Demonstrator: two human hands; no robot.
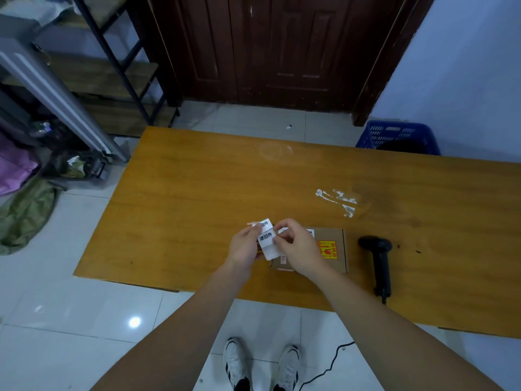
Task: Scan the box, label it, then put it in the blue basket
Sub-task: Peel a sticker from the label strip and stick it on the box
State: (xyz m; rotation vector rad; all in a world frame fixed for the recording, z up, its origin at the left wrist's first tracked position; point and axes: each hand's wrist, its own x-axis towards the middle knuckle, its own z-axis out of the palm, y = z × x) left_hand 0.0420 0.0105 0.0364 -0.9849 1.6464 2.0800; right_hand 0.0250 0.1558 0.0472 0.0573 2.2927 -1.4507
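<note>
The dark wooden door [284, 49] fills the top centre of the frame, with a metal shelf rack [112, 66] at the upper left. Below them the orange-brown wooden table [197, 193] runs across the middle, bare over most of its top, with scraps of torn white tape [337, 199] stuck right of centre. Off the table's far right corner, on the tiled floor at the upper right, sits the blue basket [394, 135], well apart from everything on the table. Now the cardboard box [334, 249] — it lies flat on the table just right of centre, an orange-and-red sticker [328, 249] on its lid, partly hidden behind the right hand. Just beside it to the right lies the black barcode scanner [379, 263], head up-frame, handle pointing toward the near edge, cord trailing off the table. And both arms are reaching in from the bottom: the left hand [244, 249] pinches the left side of a strip of white labels [267, 238] printed with black characters, the right hand [296, 246] pinches at the strip's right edge with its fingertips, held just above the box's left end. White sneakers [262, 365] show at the bottom centre.
</note>
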